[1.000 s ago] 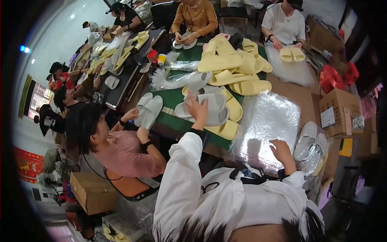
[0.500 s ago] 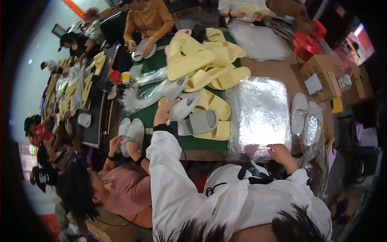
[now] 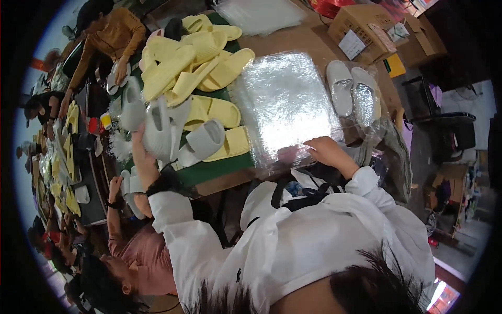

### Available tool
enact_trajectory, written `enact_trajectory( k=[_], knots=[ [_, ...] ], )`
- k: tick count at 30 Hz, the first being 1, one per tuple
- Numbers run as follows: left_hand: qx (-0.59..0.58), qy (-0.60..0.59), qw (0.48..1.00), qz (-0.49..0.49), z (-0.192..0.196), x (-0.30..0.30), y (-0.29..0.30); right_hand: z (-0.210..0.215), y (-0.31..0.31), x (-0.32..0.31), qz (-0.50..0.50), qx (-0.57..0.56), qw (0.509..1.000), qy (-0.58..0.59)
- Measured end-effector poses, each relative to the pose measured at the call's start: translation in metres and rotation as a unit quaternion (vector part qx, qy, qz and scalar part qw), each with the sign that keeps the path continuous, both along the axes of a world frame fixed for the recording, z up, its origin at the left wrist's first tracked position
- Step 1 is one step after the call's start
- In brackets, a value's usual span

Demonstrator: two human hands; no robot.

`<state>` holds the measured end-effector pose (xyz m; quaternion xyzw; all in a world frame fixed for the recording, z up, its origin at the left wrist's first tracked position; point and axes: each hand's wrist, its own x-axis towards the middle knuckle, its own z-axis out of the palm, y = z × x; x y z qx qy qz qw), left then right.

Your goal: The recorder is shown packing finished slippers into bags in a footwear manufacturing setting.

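Left hand (image 3: 140, 140) is up over the green table (image 3: 219, 170), fingers wrapped round a pale grey slipper (image 3: 157, 131), lifting it off the heap. A second grey slipper (image 3: 204, 140) lies just right of it, on top of a yellow slipper (image 3: 230, 144). Right hand (image 3: 325, 150) rests flat, fingers spread, on the near edge of the clear plastic bag stack (image 3: 285, 104); it pins the stack and grips nothing.

To do this cleanly, I judge, the held slipper wants a firm pinch at the strap so it hangs straight, while the right hand peels a single bag without dragging the slippery pile toward the near table edge.

Room is tight. The yellow slipper pile (image 3: 188, 68) crowds the far left, a bagged pair of grey slippers (image 3: 353, 91) lies right of the stack, and cardboard boxes (image 3: 366, 31) stand beyond. On the left a neighbour in a pink top (image 3: 151, 251) reaches for more slippers, close to the left elbow. The freest lane runs between the stack and the loose slippers.
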<state>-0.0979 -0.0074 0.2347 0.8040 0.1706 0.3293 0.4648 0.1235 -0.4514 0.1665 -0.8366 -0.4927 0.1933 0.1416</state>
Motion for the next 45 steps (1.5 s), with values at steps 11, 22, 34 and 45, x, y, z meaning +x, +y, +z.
enact_trajectory(
  k=[11,22,34,45],
  knots=[
    [-0.399,-0.075,0.913,-0.051,-0.029,0.167,-0.189,0.028,0.018,0.025,-0.033,0.242,0.919,0.31],
    [-0.787,-0.063,0.611,0.051,-0.097,0.236,-0.296,-0.044,0.0,0.073,-0.285,0.323,0.862,0.267],
    [-0.076,0.252,0.936,-0.232,-0.206,0.149,-0.281,-0.108,0.017,0.114,-0.267,0.235,0.932,-0.072],
    [0.243,0.427,0.838,-0.238,-0.211,0.119,-0.304,-0.139,0.075,0.078,-0.241,0.08,0.966,0.047]
  ],
)
